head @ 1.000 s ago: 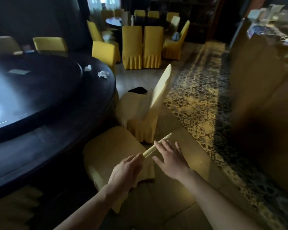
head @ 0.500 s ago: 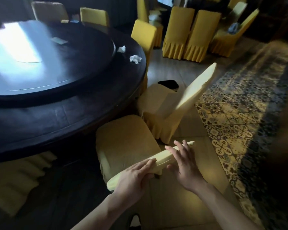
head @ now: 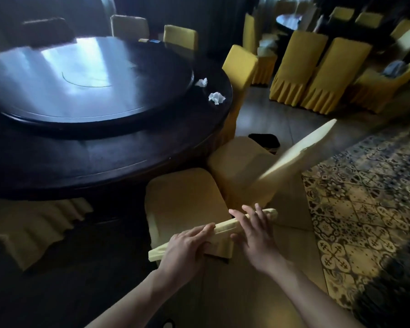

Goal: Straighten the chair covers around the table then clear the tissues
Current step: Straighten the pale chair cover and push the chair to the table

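Right below me stands a chair in a yellow cover (head: pixel 185 200), its seat tucked toward the big dark round table (head: pixel 104 159). My left hand (head: pixel 187 247) grips the top edge of its backrest, fingers curled over the cloth. My right hand (head: pixel 253 230) lies flat on the same edge further right, fingers spread. Two crumpled white tissues (head: pixel 216 98) (head: pixel 201 82) lie on the table's far right rim. A second covered chair (head: pixel 246 166) stands just beyond, turned at an angle.
More yellow-covered chairs ring the table, one (head: pixel 239 67) near the tissues and another at lower left (head: pixel 33 223). A raised turntable (head: pixel 88 76) fills the table's middle. A patterned carpet (head: pixel 365 209) runs on the right. A dark object (head: pixel 264 140) lies on the floor.
My view has swung left and down toward the table. My left hand has closed more firmly on the backrest top; my right hand stays flat on it.
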